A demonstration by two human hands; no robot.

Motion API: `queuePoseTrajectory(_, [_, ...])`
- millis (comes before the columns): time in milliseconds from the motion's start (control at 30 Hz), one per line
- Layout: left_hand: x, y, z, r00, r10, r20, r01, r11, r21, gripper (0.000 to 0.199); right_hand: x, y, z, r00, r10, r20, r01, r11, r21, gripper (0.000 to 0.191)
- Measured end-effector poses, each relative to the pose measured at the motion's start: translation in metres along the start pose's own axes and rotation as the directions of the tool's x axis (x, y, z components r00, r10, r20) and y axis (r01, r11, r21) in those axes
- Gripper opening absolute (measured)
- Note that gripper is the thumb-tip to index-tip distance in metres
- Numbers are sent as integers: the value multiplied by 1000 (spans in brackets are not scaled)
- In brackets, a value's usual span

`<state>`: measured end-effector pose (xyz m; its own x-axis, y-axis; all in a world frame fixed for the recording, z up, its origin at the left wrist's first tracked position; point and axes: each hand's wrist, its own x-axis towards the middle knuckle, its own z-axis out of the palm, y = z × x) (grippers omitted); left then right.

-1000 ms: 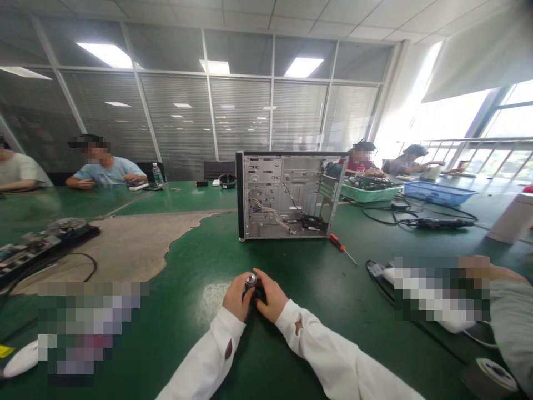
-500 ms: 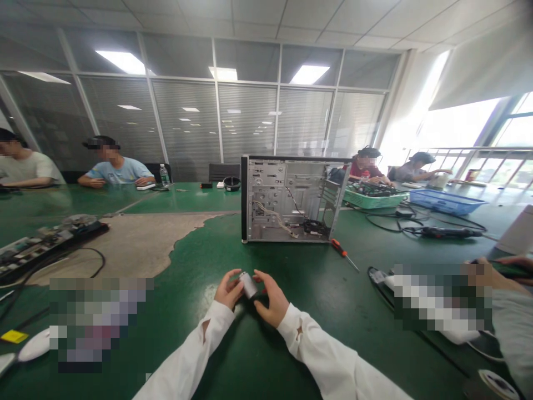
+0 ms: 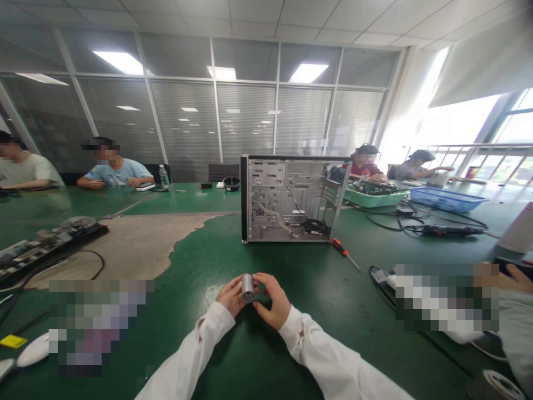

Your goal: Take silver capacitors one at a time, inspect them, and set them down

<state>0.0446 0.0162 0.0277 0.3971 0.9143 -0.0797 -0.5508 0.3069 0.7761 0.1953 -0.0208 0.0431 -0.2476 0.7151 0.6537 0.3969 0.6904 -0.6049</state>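
A small silver metal cylinder (image 3: 248, 288) is between my two hands above the green table, its hollow-looking round end turned towards me. My left hand (image 3: 233, 295) has its fingers closed around the left side of the cylinder. On the other side, my right hand (image 3: 272, 301) bends its index finger and thumb around the cylinder, fingertips at its upper and lower right edge. Beyond the hands stands an open computer case (image 3: 291, 200), with loose cables and a black fan-like part inside. An orange-and-black screwdriver (image 3: 345, 253) lies at the case's right front corner.
To the left lies a circuit board assembly (image 3: 54, 244) with a black cable. A green basket (image 3: 375, 199) and a blue basket (image 3: 447, 200) stand at the back right, near a black corded tool (image 3: 443, 230). A white power strip (image 3: 458, 330) lies at right. Other people sit around the table.
The cylinder has turned from a slant to nearly upright, with its round end now facing me. My right index fingertip has come against it. The case and screwdriver have not moved.
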Motion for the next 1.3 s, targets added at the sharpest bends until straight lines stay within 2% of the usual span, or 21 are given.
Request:
queuePoseTrajectory(167, [0,-3,1,1000,-9,-3,9,1000,9,29,1,0,-2,998,-65,9,65,995,-69,47])
queuePoseTrajectory(367, [-2,-5,9,998,-7,-58,11,997,70,25,1,-3,-2,998,-60,-7,59,997,-51,43])
queuePoseTrajectory(533, [-2,-3,11,998,-54,-30,56,994,95,25,2,-6,-1,999,12,-38,-12,1000,-2,36])
queuePoseTrajectory(700, [-2,0,10,989,-128,-76,130,991,29,17,3,-2,3,987,118,-108,-107,989,104,31])
queuePoseTrajectory(833, [-2,0,7,991,-125,-44,125,992,-13,14,1,6,7,956,268,-121,-236,944,230,31])
queuePoseTrajectory(967, [-1,-2,2,992,-122,-23,122,992,-27,26,0,20,12,895,428,-126,-351,849,394,34])
queuePoseTrajectory(1067, [1,-5,-2,994,-108,1,108,994,-2,36,1,30,14,851,504,-149,-376,782,498,35])
queuePoseTrajectory(1300, [6,-17,-8,998,58,26,-60,993,97,51,1,46,15,803,574,-159,-348,669,656,32])
